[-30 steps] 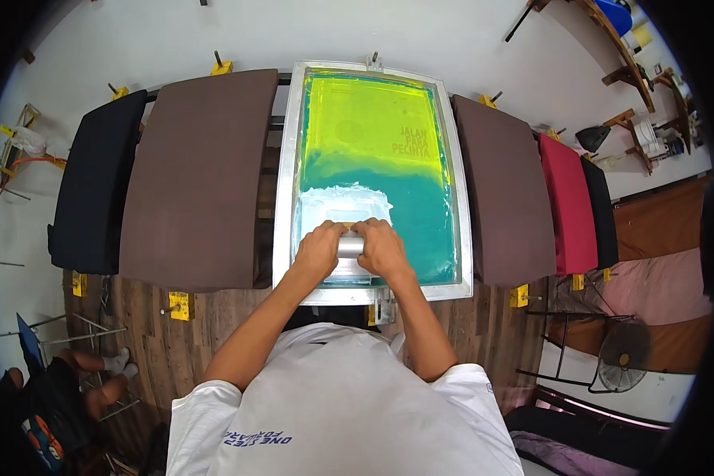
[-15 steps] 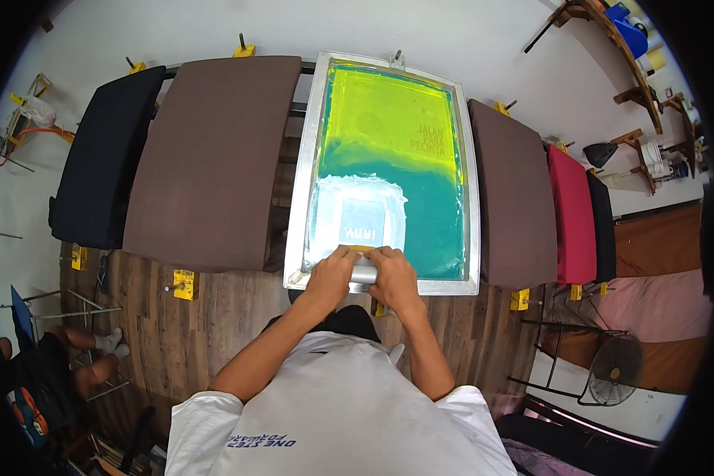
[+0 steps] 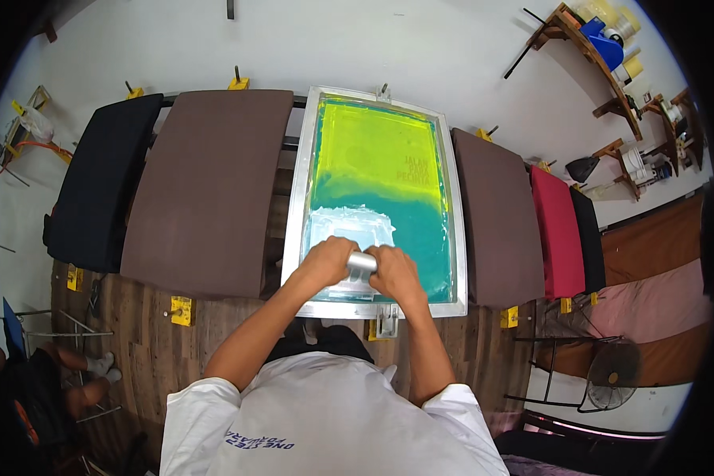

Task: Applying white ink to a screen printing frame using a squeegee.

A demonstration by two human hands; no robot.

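A silver-handled squeegee [image 3: 362,261] stands on a screen-printing frame [image 3: 297,210] with a metal rim. My left hand [image 3: 325,261] wraps round the left part of its handle and my right hand [image 3: 396,274] grips the right part, both closed. Between them the handle's middle shows; the blade is hidden. Just beyond my hands a patch of white ink [image 3: 349,218] lies on the mesh. The mesh is yellow-green at the far end and teal nearer me. Below my right hand a metal clamp [image 3: 386,321] meets the frame's near edge.
Brown pallets [image 3: 206,190] flank the frame, with a black pallet [image 3: 103,178] farther left and a red pallet [image 3: 558,230] at right. Yellow brackets [image 3: 182,310] stick out below them. A standing fan [image 3: 613,374] is at right. At lower left sits a person, legs [image 3: 95,381] showing.
My hands and the squeegee have moved away from me, up from the frame's near edge. They now cover part of the white ink. The whole scene sits lower in view.
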